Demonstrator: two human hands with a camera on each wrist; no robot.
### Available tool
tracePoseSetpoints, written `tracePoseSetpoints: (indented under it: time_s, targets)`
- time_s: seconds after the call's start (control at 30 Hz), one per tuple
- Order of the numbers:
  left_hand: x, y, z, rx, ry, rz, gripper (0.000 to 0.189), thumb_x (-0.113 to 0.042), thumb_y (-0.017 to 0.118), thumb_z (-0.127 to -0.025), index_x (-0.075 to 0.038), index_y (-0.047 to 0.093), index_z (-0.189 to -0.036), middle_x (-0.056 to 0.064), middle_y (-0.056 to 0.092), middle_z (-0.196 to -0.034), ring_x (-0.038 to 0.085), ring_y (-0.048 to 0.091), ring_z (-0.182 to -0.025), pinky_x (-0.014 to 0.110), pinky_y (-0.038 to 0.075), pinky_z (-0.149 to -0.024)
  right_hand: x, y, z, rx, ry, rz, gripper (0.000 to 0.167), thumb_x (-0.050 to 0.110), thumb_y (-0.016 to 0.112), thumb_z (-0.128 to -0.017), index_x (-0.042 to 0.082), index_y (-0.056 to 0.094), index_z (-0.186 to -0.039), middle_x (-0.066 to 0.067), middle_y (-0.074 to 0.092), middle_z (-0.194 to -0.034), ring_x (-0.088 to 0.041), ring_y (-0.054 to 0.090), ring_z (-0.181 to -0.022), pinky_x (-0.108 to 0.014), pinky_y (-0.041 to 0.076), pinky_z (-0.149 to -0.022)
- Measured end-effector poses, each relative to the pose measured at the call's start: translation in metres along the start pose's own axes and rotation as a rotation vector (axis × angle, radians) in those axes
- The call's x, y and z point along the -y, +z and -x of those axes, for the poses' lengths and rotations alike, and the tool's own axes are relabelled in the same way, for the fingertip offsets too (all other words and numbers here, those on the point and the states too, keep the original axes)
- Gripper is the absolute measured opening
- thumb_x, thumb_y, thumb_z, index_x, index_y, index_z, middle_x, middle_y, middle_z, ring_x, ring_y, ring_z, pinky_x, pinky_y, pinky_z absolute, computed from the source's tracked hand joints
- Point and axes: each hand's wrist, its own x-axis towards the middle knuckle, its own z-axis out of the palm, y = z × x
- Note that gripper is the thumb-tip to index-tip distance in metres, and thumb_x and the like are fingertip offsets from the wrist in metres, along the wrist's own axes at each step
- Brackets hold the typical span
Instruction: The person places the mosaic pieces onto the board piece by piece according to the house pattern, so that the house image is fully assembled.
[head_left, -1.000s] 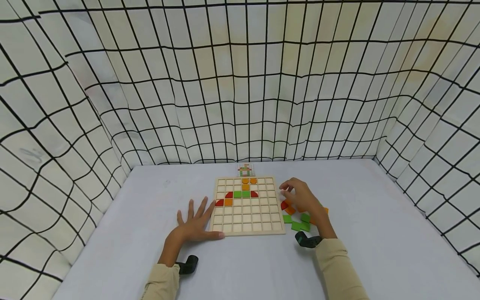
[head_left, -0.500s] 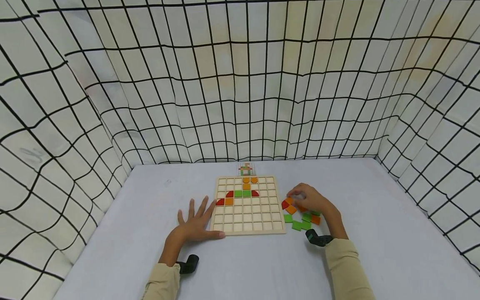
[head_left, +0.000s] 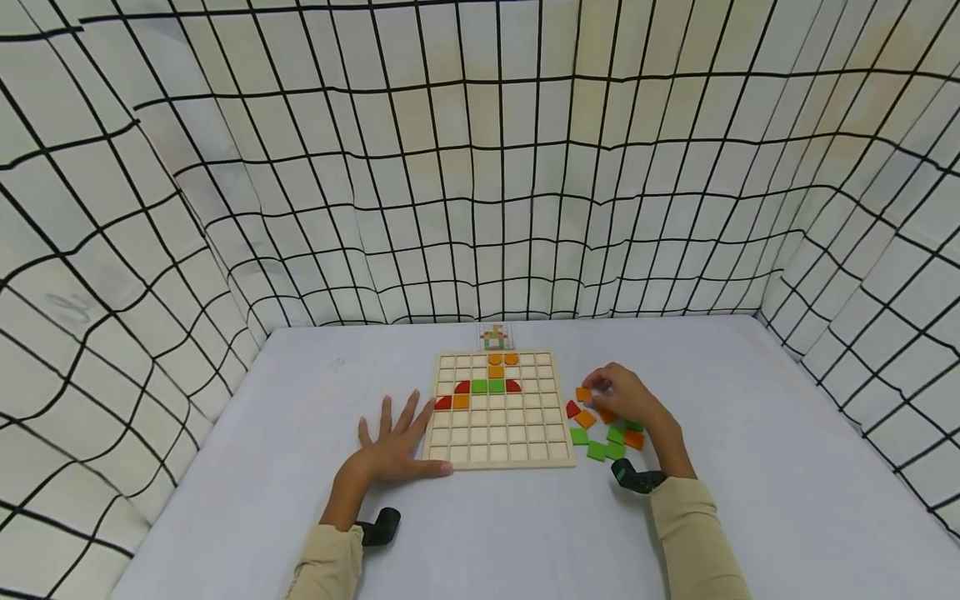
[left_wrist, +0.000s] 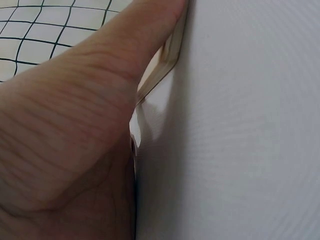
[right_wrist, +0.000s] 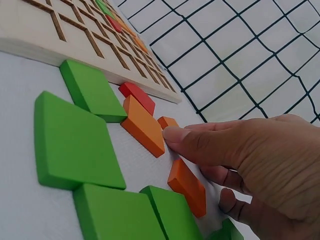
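Pinching a partly hidden orange tile [head_left: 583, 393], the right hand [head_left: 628, 397] sits at the board's [head_left: 498, 466] three o'clock; the left hand [head_left: 388, 453], spread, rests at eight.

Left arm [head_left: 326, 562]: sleeved, angled up and inward from the lower edge. Left wrist [head_left: 345, 502]: bare. Left hand [head_left: 390, 457]: palm down, fingers [head_left: 386, 417] straight and splayed, left thumb [head_left: 427, 470] stretched sideways toward the middle. Right arm [head_left: 697, 542]: sleeved, slanting up and inward. Right wrist [head_left: 670, 450]: bare. Right hand [head_left: 628, 393]: turned inward, right thumb [right_wrist: 200, 147] and forefinger [right_wrist: 212, 126] together in a pinch, lower fingers [right_wrist: 237, 207] curled beneath.
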Motion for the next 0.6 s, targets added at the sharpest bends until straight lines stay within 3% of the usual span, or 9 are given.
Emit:
tracePoseSetpoints:
  time_s: [0.3,0.6]
  targets:
    - [-0.0017,-0.0028,0.0002,0.003,-0.001,0.013,0.111,-0.066,0.071,-0.075,-0.019,0.015,-0.158,0.015,-0.001,-0.165,0.051,-0.017,-0.146,0.078,-0.010,-0.104,0.0023,0.0033,0.0004,-0.019,0.004,0.021,0.020,0.015,0.071,-0.089,0.004,0.067,-0.106,-0.011,0.060,-0.105,-0.024,0.055,-0.097,-0.043,0.050,-0.091]
    - [0.0020,0.0013,-0.0030,0.006,-0.004,0.002,0.112,-0.069,0.070,-0.074,-0.020,0.014,-0.158,0.014,-0.003,-0.166,0.050,-0.018,-0.146,0.078,-0.010,-0.104,0.0028,0.0023,0.0027,-0.037,-0.046,0.044,0.021,0.014,0.069,-0.089,-0.001,0.065,-0.104,-0.012,0.061,-0.100,-0.021,0.056,-0.090,-0.037,0.051,-0.082]
